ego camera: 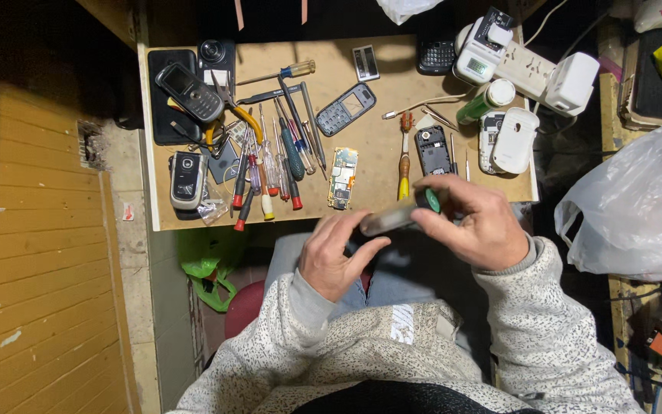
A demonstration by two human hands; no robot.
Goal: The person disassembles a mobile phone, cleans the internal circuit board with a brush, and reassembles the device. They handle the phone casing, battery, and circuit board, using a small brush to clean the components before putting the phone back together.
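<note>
My left hand point(335, 257) and my right hand point(473, 222) meet over my lap, just in front of the small wooden workbench point(377, 146). Together they hold a slim grey phone part point(389, 217), blurred by motion. My right hand also grips a screwdriver whose green-capped handle point(428, 201) pokes out between thumb and fingers. On the bench just beyond my hands lie a bare circuit board point(342, 178), an opened black phone point(433, 149) and a screwdriver with a yellow-and-red handle point(404, 157).
A row of screwdrivers and tweezers point(273, 165) lies left of centre. Old phones point(189, 92) and a silver flip phone point(188, 180) sit at the left. A white power strip with chargers point(534, 73) is at the back right. A white plastic bag point(637, 207) hangs right.
</note>
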